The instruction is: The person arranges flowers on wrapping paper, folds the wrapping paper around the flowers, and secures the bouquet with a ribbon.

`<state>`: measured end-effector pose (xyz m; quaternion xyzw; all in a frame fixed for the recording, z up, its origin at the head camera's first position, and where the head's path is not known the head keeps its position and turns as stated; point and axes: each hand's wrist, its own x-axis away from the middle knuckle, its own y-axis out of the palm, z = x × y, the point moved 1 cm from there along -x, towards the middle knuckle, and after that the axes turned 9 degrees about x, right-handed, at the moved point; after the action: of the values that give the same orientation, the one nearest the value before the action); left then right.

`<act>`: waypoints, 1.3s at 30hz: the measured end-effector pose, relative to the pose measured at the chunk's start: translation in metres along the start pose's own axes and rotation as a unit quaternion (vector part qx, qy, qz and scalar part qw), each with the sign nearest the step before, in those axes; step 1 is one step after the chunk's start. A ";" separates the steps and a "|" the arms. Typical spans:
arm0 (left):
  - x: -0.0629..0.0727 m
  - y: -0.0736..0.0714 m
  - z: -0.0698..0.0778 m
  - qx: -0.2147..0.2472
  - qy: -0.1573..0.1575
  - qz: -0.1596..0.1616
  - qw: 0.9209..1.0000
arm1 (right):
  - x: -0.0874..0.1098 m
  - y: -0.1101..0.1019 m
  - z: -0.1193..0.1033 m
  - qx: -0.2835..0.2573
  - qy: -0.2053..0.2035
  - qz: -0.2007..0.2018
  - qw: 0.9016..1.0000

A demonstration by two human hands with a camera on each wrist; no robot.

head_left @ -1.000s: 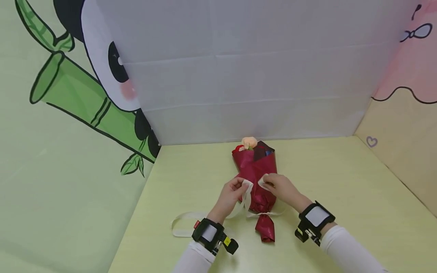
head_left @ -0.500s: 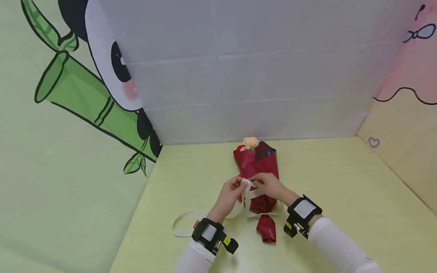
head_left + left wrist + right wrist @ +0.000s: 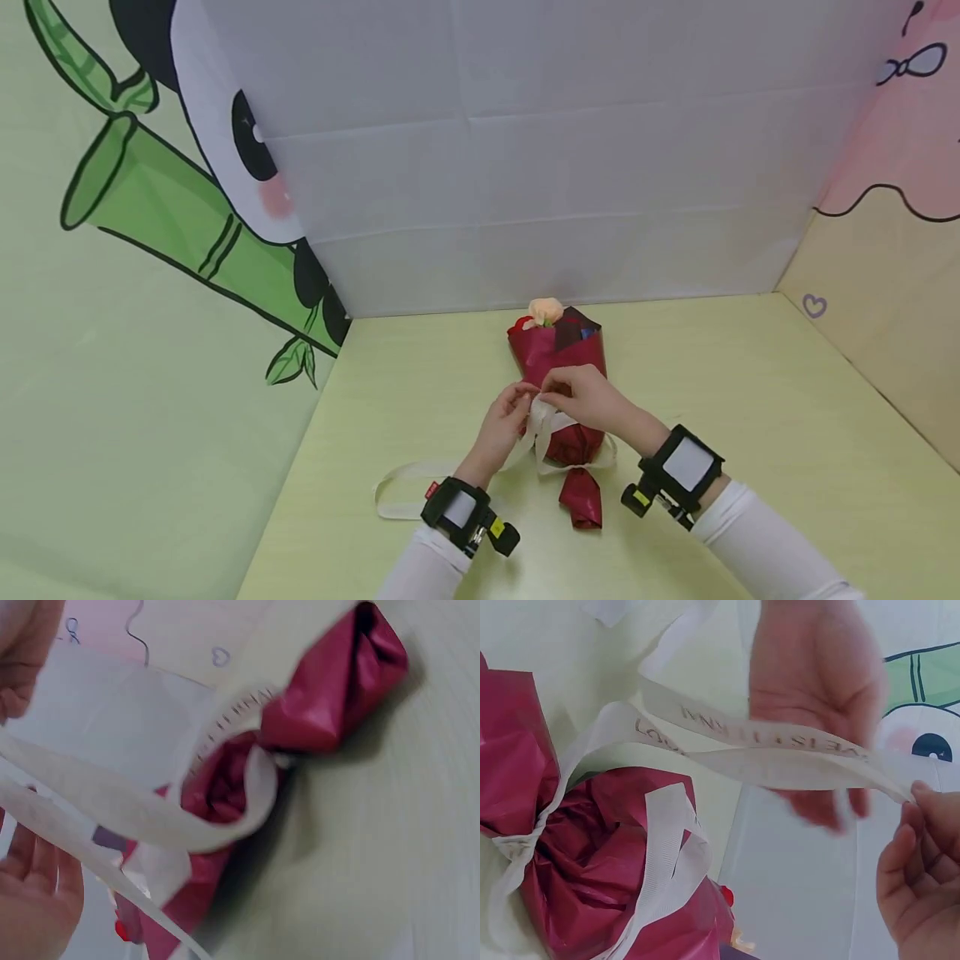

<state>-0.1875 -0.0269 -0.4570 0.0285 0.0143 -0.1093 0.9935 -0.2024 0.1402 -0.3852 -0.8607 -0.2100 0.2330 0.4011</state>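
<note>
A bouquet wrapped in dark red paper [image 3: 581,492] lies on the table, with peach and red flowers at its far end. White printed ribbon [image 3: 780,765] runs round its tied neck. My right hand [image 3: 592,398] pinches the ribbon between thumb and fingertips above the wrap; the right wrist view shows two strands meeting there. Close beside it is my left hand [image 3: 501,427]. In the left wrist view, that left hand's fingers [image 3: 45,862] lie loosely behind a strand, not visibly gripping it. Blur hides exactly where its fingertips touch.
A loose loop of ribbon [image 3: 397,510] trails across the pale yellow table [image 3: 360,400] to the left. The grey back wall [image 3: 525,208] and printed side panels border the table. Each wrist wears a black camera strap [image 3: 682,471].
My right hand has moved left to my left hand, bringing its ribbon end across. The left hand has stayed nearly in place, its earlier pinch on the ribbon now loosened.
</note>
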 end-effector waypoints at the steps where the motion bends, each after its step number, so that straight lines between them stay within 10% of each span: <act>1: -0.001 -0.003 -0.005 -0.049 0.008 0.006 0.999 | 0.000 0.000 0.000 -0.002 0.000 0.006 1.000; 4: -0.004 -0.012 -0.023 -0.239 0.038 0.012 0.970 | 0.001 0.001 -0.001 -0.012 0.003 0.022 1.000; 7: -0.005 -0.016 -0.036 -0.397 0.076 0.004 0.915 | 0.003 0.002 0.000 -0.024 0.009 0.022 0.999; 11: -0.004 -0.015 -0.042 -0.492 0.117 -0.013 0.862 | 0.004 0.006 0.004 -0.029 0.015 0.021 0.999; 13: -0.007 -0.014 -0.044 -0.475 0.136 -0.010 0.869 | 0.004 0.007 0.005 -0.029 0.016 0.022 0.999; 18: -0.010 -0.012 -0.037 -0.224 0.064 0.036 0.972 | 0.005 0.008 0.010 -0.024 0.009 0.027 0.999; 20: -0.010 -0.009 -0.031 -0.142 0.015 0.056 0.988 | 0.006 0.008 0.012 -0.027 0.010 0.028 0.999; 28: -0.014 -0.002 -0.023 -0.119 -0.066 0.012 0.991 | 0.007 0.010 0.013 -0.049 0.019 0.014 0.999; 32: -0.013 -0.004 -0.021 0.037 -0.094 0.036 0.994 | 0.007 0.010 0.013 -0.049 0.018 0.013 0.999; 36: -0.015 -0.009 -0.018 0.254 -0.151 0.049 0.954 | 0.008 0.010 0.014 -0.051 0.012 0.015 0.999; 39: -0.016 -0.013 -0.014 0.288 -0.169 0.051 0.941 | 0.008 0.010 0.014 -0.048 0.008 0.013 0.999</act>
<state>-0.2060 -0.0355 -0.4713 0.2957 -0.1873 -0.0616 0.9347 -0.2024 0.1468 -0.4033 -0.8833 -0.2063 0.2214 0.3580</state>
